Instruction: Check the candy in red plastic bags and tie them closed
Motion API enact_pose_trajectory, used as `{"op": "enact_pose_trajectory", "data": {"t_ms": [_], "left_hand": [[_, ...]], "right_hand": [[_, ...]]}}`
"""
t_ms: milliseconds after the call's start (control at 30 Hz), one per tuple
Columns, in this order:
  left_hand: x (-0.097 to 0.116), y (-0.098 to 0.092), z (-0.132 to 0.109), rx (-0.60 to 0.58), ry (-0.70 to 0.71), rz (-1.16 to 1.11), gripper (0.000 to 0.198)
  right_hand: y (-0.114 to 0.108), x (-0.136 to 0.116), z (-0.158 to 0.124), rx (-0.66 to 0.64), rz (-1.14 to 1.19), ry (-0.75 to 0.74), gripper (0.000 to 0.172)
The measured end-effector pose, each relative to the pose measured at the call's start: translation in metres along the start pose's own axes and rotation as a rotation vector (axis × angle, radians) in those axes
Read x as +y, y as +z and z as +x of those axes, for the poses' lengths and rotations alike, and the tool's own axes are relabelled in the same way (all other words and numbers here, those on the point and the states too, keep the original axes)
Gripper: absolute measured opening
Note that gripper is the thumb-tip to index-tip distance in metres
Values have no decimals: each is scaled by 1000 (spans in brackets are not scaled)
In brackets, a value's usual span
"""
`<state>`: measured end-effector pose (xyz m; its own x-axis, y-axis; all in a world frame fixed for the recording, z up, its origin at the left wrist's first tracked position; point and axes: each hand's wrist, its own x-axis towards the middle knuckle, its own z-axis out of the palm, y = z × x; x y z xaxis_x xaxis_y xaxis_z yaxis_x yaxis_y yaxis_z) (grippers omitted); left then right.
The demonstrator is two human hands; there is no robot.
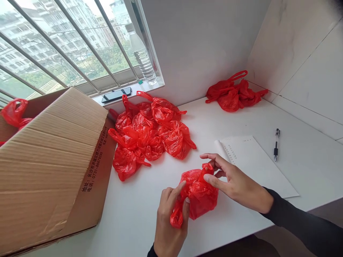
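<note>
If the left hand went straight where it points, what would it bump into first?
The left hand would likely meet the red bag just ahead; its fingertips seem against it, though depth is unclear.

An indoor room, whether home or workplace unclear: a barred window (88, 73) at ten o'clock overlooks buildings (83, 21), a tiled wall (302, 64) stands at two, beside a white tabletop (131, 214).

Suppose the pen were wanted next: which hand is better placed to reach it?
Probably the right hand: it is nearer the pen, with paper between. The left hand is farther off, at the left end of the red bag.
</note>
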<state>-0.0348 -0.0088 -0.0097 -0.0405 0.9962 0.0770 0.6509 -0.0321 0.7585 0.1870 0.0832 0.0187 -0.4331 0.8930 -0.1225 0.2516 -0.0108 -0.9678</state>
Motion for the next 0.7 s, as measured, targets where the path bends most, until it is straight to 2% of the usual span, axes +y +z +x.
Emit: {"op": "enact_pose_trajectory", "data": {"t_ms": [100, 200, 267, 467, 700], "left_hand": [[1, 1, 0, 23, -4, -26, 26], [4, 1, 0, 60, -25, -70, 23], [9, 0, 0, 64, -64, -120, 26], [21, 1, -5, 159, -206, -273, 38], [15, 6, -11, 202, -269, -348, 40]], "right_hand": [[3, -2, -2, 31, -50, 13, 42], [4, -5, -4, 26, -81, -22, 20], [3, -6, -5, 28, -68, -57, 14], [-1, -7, -6, 85, -20, -120, 16], [-8, 3, -2, 135, 121, -31, 26]]}}
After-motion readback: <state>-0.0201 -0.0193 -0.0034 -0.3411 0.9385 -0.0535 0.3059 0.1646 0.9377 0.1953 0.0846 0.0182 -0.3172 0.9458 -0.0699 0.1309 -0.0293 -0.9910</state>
